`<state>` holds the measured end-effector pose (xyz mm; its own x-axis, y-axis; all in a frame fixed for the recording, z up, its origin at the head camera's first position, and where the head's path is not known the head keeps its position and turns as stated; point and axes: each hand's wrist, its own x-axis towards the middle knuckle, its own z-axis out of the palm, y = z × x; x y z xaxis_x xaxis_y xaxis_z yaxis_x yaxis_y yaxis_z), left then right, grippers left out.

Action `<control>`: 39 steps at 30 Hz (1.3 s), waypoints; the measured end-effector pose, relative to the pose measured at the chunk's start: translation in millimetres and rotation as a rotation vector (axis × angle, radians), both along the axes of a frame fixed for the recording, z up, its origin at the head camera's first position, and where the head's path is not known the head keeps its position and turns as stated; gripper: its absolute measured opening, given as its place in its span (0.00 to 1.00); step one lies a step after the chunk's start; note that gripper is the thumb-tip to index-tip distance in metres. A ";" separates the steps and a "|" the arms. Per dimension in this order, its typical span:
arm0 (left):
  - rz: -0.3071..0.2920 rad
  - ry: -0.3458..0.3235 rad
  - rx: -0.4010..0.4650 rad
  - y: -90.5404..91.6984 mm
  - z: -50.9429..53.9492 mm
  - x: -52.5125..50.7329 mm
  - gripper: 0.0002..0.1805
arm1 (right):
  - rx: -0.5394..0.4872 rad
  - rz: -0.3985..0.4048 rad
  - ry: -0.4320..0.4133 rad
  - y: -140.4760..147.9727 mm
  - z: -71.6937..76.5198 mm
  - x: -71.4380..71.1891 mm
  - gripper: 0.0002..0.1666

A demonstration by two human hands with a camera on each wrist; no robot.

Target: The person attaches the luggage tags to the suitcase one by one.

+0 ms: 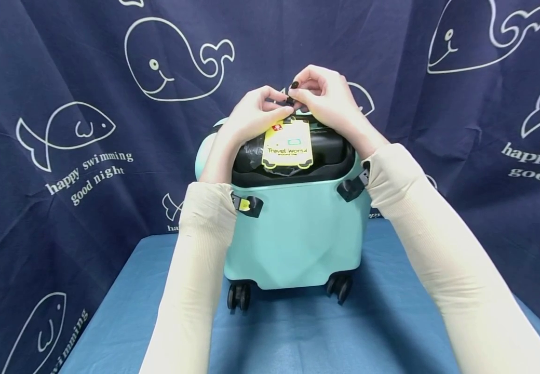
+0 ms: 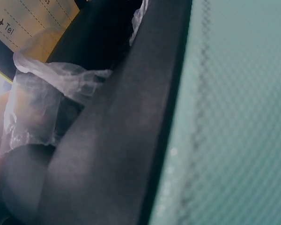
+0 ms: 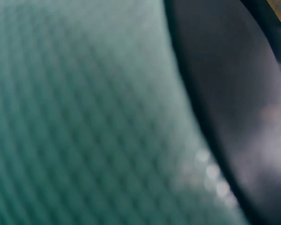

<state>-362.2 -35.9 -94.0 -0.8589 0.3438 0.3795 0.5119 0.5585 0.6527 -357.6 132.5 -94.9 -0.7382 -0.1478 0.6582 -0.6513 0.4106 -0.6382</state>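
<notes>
A mint-green suitcase (image 1: pixel 293 234) with a black top section stands upright on its wheels in the head view. From its top handle area hangs a yellow luggage tag (image 1: pixel 287 148) printed "Travel World". Above the tag, my left hand (image 1: pixel 250 115) and right hand (image 1: pixel 325 97) meet, fingertips pinching a small black strap (image 1: pixel 295 85); its lower part is mostly covered by the fingers. The left wrist view shows the tag's lined side (image 2: pixel 30 23) beside crumpled clear plastic (image 2: pixel 42 105). Textured green shell (image 3: pixel 84 112) and black trim fill the right wrist view.
A blue cloth (image 1: pixel 293 337) covers the surface under the black wheels (image 1: pixel 239 296). Behind and at both sides hangs a navy curtain (image 1: pixel 88 62) with white whale and fish drawings. Each wrist wears a black camera strap (image 1: pixel 251 206) near the suitcase front.
</notes>
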 end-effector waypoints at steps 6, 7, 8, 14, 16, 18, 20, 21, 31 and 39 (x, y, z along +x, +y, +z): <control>0.023 0.000 -0.012 -0.8 0.7 2.5 0.21 | -0.079 0.057 0.017 1.9 -0.6 -0.6 0.11; 0.024 0.001 -0.011 -1.1 0.6 2.6 0.21 | -0.089 0.067 0.025 2.3 -0.7 -0.4 0.12; 0.025 -0.001 -0.008 -1.4 0.6 2.8 0.20 | -0.100 0.076 0.027 2.6 -0.6 -0.3 0.13; 0.032 -0.009 -0.007 -3.1 0.4 1.6 0.20 | -0.075 0.029 0.051 4.3 -1.2 -0.1 0.13; 0.029 -0.011 -0.006 -3.3 0.4 0.9 0.21 | -0.039 -0.014 0.072 4.4 -1.2 0.7 0.14; 0.020 -0.013 0.000 -2.9 0.3 0.2 0.21 | -0.003 -0.060 0.094 4.3 -1.1 1.4 0.16; 0.010 -0.014 0.011 -2.5 -0.3 -0.1 0.20 | 0.037 -0.105 0.118 4.6 -1.1 1.6 0.16; 0.006 -0.015 0.016 -2.3 -0.6 -0.3 0.20 | 0.056 -0.124 0.128 4.5 -1.2 1.8 0.17; 0.008 -0.003 0.014 -2.8 -0.8 -0.3 0.19 | 0.145 -0.123 0.252 4.7 -3.3 -1.2 0.12; -0.001 0.002 0.029 -2.1 -1.8 -0.7 0.19 | 0.147 -0.126 0.182 5.2 -2.0 1.7 0.12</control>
<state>-362.9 -38.0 -95.8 -0.8579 0.3335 0.3909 0.5137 0.5387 0.6678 -355.9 137.7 -96.9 -0.6283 -0.1659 0.7601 -0.6876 0.5755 -0.4428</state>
